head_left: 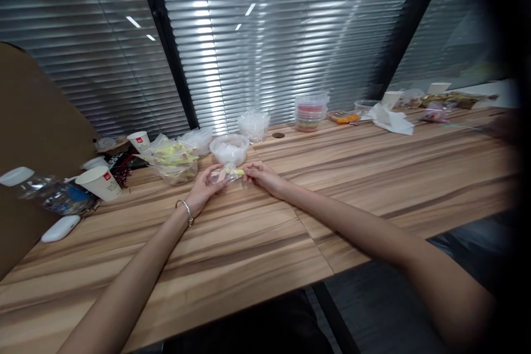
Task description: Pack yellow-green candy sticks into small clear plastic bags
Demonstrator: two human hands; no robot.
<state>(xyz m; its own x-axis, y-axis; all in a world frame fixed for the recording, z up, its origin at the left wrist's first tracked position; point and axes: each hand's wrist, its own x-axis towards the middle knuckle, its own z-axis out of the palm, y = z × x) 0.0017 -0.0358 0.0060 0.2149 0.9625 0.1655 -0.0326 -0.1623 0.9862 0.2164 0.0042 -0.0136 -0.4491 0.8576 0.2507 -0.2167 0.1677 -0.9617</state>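
Observation:
Above the wooden table (257, 238), my two hands meet at a small clear plastic bag (228, 176). My left hand (203, 191), with a silver bracelet at the wrist, has its fingers closed on the bag's left side. In the fingertips of my right hand (262, 175) is the end of a small yellow strip (239, 172), which lies against the bag. What the bag contains is too small to make out. Just behind the hands stands a clear round bowl (229, 144) with whitish, see-through contents. To its left is a clear bowl of yellow-printed wrappers (172, 157).
Paper cups (102, 182), a water bottle (53, 193) and a white oval case (61, 228) are at the left. Stacked clear tubs (311, 112), an orange packet (343, 116) and a crumpled tissue (390, 119) lie along the back, before the window blinds.

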